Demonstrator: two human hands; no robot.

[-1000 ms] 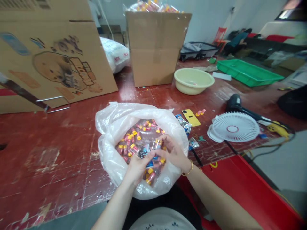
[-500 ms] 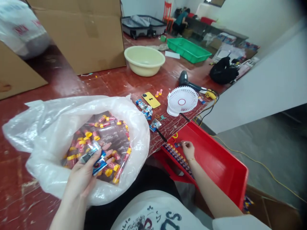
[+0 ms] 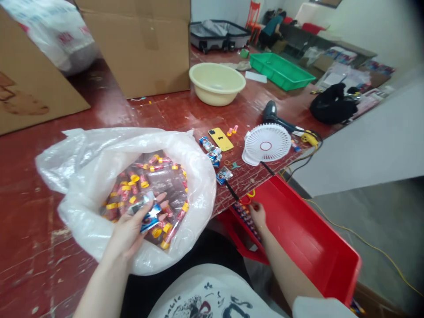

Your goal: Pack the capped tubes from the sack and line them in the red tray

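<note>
My left hand (image 3: 132,225) is closed on several blue-and-silver packets (image 3: 151,216), thumb on top, over the mouth of a white plastic bag (image 3: 79,185). Inside that bag lie many small clear tubes (image 3: 165,161) with pink contents and yellow caps. My right hand (image 3: 257,215) reaches into the near left corner of a red tray (image 3: 308,229). Its fingers are pinched together beside a row of small blue packets (image 3: 245,216) along the tray's left wall; what they hold is hidden.
On the red table (image 3: 162,108) are a cream basin (image 3: 215,95), a yellow phone (image 3: 221,139), loose packets (image 3: 212,152), a white fan (image 3: 266,143) and a hair dryer (image 3: 274,115). Cardboard boxes (image 3: 135,48) stand behind. A person (image 3: 272,31) crouches far back.
The view has turned left. My right hand, which showed a small blue packet in its fingers, has moved down against the row. My left hand keeps its packets.
</note>
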